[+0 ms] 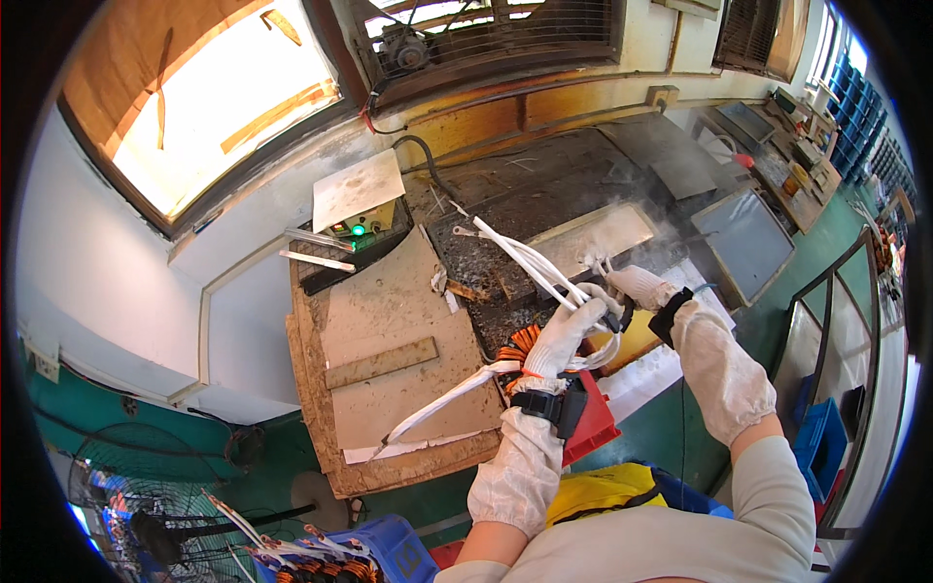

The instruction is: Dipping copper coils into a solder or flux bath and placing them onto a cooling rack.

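My left hand [573,330], in a white glove, is closed round a bundle of white-sleeved leads [525,260] above the table. They belong to a coil [523,342] wound with orange copper wire, partly hidden under that hand and wrist. One more white lead [437,406] sticks out toward the lower left. My right hand [643,287], also gloved, has its fingers closed on a lead end [601,264] at the near edge of a rectangular bath [622,228] with a pale, shiny surface. Whitish haze hangs over the bath, and the exact fingertip contact is partly hidden.
Left of the bath stands a control box [364,225] with a green light. A wooden strip [381,362] lies on cardboard. A framed tray [746,243] is at right. Below are a red bin [595,428], a blue bin of coils [403,549] and a floor fan [146,496].
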The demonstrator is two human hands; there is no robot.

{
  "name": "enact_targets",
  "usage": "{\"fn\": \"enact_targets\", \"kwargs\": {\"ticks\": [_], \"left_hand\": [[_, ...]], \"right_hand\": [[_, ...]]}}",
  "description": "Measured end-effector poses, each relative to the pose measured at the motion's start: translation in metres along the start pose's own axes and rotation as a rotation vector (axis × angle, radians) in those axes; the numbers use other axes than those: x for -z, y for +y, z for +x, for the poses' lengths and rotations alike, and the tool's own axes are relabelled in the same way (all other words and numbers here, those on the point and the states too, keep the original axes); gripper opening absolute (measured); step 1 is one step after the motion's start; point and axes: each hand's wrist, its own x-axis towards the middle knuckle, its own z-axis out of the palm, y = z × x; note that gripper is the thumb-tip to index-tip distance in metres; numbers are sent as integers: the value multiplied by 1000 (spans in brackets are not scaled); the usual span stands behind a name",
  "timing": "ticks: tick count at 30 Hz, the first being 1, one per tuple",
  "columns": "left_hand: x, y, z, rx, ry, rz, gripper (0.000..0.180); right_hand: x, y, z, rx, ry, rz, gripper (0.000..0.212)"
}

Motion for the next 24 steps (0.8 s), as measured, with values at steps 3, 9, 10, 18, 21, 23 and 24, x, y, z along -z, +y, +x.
{"fn": "enact_targets", "kwargs": {"ticks": [3, 9, 10, 18, 21, 23, 24], "left_hand": [[-1, 0, 0, 16, 14, -16, 14], [-5, 1, 0, 13, 20, -32, 12], [-6, 2, 0, 9, 33, -20, 12], [-2, -3, 2, 7, -17, -84, 19], [2, -6, 4, -21, -75, -66, 22], [3, -8, 5, -41, -79, -88, 22], [3, -9, 4, -31, -59, -101, 21]], "right_hand": [[2, 2, -2, -29, -4, -9, 35], [3, 9, -11, -38, 46, 62, 39], [5, 10, -13, 16, 17, 96, 39], [10, 27, -35, 108, 122, 138, 44], [10, 33, -49, 139, 200, 192, 45], [10, 36, -60, 189, 200, 212, 43], [9, 38, -66, 246, 228, 225, 42]]}}
